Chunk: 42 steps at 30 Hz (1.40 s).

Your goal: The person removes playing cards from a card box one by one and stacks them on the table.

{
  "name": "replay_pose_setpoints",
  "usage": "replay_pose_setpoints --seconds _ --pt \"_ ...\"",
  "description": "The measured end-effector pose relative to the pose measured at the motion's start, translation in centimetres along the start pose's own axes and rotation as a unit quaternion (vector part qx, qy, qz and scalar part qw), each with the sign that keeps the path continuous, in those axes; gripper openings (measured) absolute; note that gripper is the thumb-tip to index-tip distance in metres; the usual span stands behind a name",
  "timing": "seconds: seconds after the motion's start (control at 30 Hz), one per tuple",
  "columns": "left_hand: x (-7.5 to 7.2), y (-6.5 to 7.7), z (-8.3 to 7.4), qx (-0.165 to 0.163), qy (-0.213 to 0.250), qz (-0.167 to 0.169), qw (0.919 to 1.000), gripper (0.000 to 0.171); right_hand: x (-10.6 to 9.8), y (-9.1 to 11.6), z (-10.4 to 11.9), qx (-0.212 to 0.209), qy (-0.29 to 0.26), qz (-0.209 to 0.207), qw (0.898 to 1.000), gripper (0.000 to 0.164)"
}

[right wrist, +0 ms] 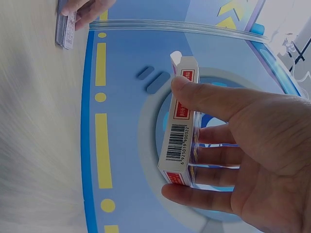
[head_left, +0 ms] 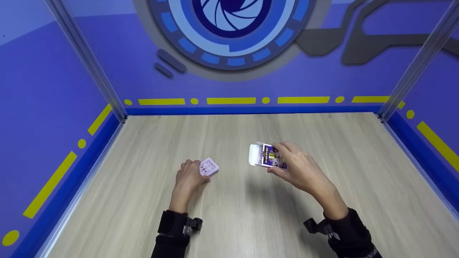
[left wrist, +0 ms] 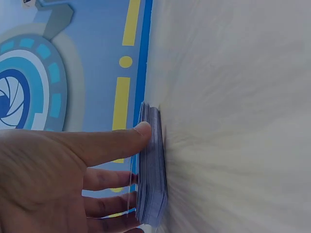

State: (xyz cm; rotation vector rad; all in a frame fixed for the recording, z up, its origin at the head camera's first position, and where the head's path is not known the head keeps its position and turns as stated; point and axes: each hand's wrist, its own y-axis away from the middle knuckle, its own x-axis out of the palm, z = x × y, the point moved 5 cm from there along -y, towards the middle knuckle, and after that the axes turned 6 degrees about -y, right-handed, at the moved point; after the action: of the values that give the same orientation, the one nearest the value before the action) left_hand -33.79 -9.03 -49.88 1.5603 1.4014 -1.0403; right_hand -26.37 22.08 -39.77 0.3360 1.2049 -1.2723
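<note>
A deck of playing cards (head_left: 209, 167) with a pale purple patterned back lies at the middle left of the table. My left hand (head_left: 187, 175) grips it by its edges, thumb on the near side and fingers on the far side. In the left wrist view the stacked card edges (left wrist: 153, 170) show close against the tabletop. My right hand (head_left: 300, 165) holds a purple card box (head_left: 273, 156) above the table, thumb and fingers on opposite sides. Its white end flap (head_left: 254, 154) hangs open, facing left toward the deck. A barcode (right wrist: 176, 142) shows on the box's side in the right wrist view.
The light wood table (head_left: 229, 215) has blue printed panels (head_left: 229, 86) at its back and sides. Metal posts (head_left: 89, 64) stand at the back corners. Each wrist wears a black band with a small camera (head_left: 196, 224).
</note>
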Motion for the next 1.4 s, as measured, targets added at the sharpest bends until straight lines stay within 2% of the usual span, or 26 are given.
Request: replay_pose_setpoints --seconds 0.37,0.63,0.73,0.8,0.87,0.93,1.03,1.13,1.2,1.27,1.4 --pt "0.2 0.0 0.3 -0.007 0.017 0.011 0.9998 0.065 0.0 0.0 0.0 0.005 -0.006 0.006 1.0 0.068" --pt "-0.1 0.0 0.3 -0.022 0.005 0.027 0.9994 0.084 0.0 -0.1 0.1 -0.005 -0.001 0.002 1.0 0.068" --pt "-0.8 0.1 0.0 -0.023 0.001 0.012 0.9997 0.084 0.0 0.0 0.1 -0.007 0.0 0.0 1.0 0.068" --pt "-1.6 0.4 -0.6 -0.013 0.007 -0.016 0.9998 0.08 0.0 -0.1 0.1 -0.008 -0.001 -0.001 1.0 0.068" --pt "-2.7 0.8 -1.6 0.011 0.02 -0.061 0.9979 0.073 -0.1 -0.1 0.1 -0.01 -0.001 -0.002 1.0 0.068" --pt "-3.9 1.4 -3.0 0.041 0.04 -0.112 0.9921 0.064 -0.1 -0.1 0.2 -0.012 0.0 -0.002 1.0 0.068" --pt "-5.3 2.6 -5.3 0.081 0.068 -0.178 0.9783 0.049 -0.1 -0.1 0.3 -0.015 0.002 -0.002 1.0 0.068" --pt "-6.1 4.0 -7.7 0.11 0.105 -0.217 0.9642 0.034 0.0 -0.2 0.4 -0.016 0.006 -0.001 1.0 0.068" --pt "-6.2 4.8 -9.3 0.132 0.137 -0.231 0.9543 0.024 0.1 -0.2 0.5 -0.016 0.008 0.001 1.0 0.068" --pt "-6.1 5.5 -10.7 0.156 0.172 -0.231 0.9448 0.016 0.3 -0.2 0.7 -0.016 0.01 0.004 1.0 0.07" --pt "-5.6 6.7 -13.0 0.211 0.232 -0.206 0.9268 0.01 0.5 -0.1 1.0 -0.017 0.012 0.006 1.0 0.072"
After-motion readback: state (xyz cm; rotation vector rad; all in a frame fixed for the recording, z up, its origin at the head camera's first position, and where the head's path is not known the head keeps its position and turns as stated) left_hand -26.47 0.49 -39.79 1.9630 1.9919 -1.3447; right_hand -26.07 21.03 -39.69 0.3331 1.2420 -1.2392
